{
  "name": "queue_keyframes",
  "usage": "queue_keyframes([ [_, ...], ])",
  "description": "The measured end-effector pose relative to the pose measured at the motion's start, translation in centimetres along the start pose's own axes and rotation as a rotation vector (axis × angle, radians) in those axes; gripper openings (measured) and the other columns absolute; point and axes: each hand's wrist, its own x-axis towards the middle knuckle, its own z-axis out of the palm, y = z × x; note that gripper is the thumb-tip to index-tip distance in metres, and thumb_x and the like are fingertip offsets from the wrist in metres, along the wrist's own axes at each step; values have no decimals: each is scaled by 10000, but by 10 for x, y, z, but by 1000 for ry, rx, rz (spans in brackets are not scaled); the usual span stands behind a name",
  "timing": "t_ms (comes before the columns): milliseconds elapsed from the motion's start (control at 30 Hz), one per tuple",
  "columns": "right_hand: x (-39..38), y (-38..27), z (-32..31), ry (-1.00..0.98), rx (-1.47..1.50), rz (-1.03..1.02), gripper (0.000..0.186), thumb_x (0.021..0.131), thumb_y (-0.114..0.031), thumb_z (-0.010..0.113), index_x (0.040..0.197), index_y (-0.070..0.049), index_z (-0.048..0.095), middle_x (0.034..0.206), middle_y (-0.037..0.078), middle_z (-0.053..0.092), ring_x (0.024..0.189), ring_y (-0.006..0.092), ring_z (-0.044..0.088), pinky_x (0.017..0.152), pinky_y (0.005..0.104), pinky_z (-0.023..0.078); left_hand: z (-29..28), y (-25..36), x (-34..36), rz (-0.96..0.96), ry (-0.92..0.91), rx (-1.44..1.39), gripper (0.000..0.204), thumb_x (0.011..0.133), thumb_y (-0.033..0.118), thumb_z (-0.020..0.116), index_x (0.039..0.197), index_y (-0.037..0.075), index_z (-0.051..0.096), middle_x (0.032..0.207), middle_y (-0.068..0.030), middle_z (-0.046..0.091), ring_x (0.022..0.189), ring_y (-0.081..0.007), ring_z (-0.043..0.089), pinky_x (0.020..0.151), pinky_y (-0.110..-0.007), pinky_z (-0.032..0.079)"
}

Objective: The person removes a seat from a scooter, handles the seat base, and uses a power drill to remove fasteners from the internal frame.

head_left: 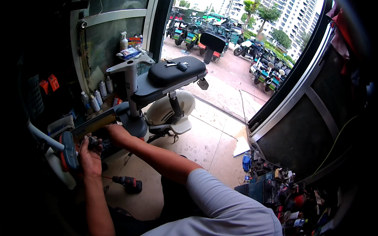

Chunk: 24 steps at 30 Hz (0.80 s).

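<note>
My left hand [90,157] is at the lower left, fingers curled round a small dark part [94,141] beside the blue-grey, red-edged front section [71,151] of an electric scooter. My right hand [114,130] reaches into the long opened compartment [96,122] of the scooter, its fingertips mostly hidden. The scooter has a black padded seat [169,71] with wrenches [173,63] lying on it, a white rear wheel cover [185,104] and a grey upright post [132,90]. Below my hands a black and red cordless drill [130,183] with a long bit lies on the floor.
Bottles and cans [94,102] stand along the left beside a glass panel. A cluttered heap of tools and parts [283,196], blue gloves [247,161] and a white sheet [241,145] lie at the right. The open doorway shows pink paving [224,78], rows of parked scooters and a person outside.
</note>
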Motion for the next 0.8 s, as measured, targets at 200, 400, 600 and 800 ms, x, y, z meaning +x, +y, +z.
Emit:
queue_keyframes([
  [200,-27,-43,-49,61,169,-65,361,868,3,651,1223,-15,715,1143,222,747,1081,413,711,921,444,581,8,-4,-2,32,48,-16,183,1052,225,680,1172,88,682,1081,-57,731,984,-202,744,827,-308,625],
  [400,-50,-81,-95,24,507,-71,359,909,-86,754,1250,18,704,1131,216,754,1055,370,742,913,407,591,24,-10,-12,104,-7,70,209,1040,241,708,1182,90,682,1124,-30,719,1034,-141,697,903,-303,589],
  [600,-68,-85,-107,58,344,-133,364,894,-114,786,1230,10,722,1109,222,753,1018,373,751,877,410,601,30,-19,-18,51,-105,127,197,1034,244,722,1154,94,679,1070,-8,702,1007,-134,678,905,-298,561],
  [800,-78,-88,-123,49,298,-158,323,905,-137,763,1194,5,739,1026,233,753,959,408,744,834,438,600,25,-23,-21,21,-161,198,179,1025,215,733,1146,101,665,1034,-8,708,949,-145,695,892,-312,581],
])
